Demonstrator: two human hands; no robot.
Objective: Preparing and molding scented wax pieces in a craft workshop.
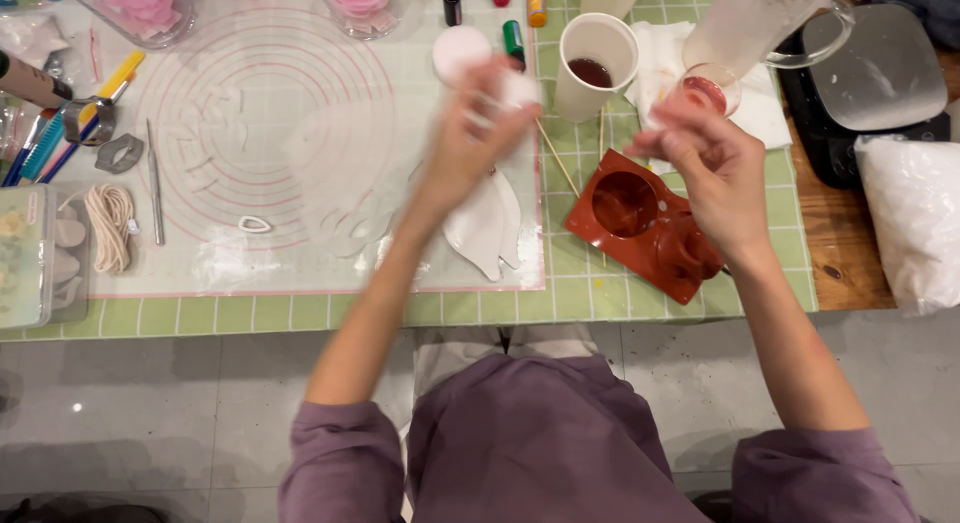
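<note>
Head view: purple sleeves nearest. Left hand (470, 133) seen blurred, clenched around a white wad (515, 88) over the white mat (250, 133). Right hand (705, 158) held above the red silicone mould (640, 223), fingers pinched; anything grasped cannot be told. Paper cup (595, 63) of dark liquid stood farther back.

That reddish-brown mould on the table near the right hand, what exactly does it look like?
The reddish-brown mould looks like soft, glossy silicone. It is a roughly square slab, turned at an angle, lying flat on the green checked mat. Round cavities are sunk into it: one shows fully, open and apparently empty, and another is partly hidden under the right hand, which is above it rather than clearly touching. A thin wooden stick lies by its left corner. A white paper cup stands beyond it.
</note>
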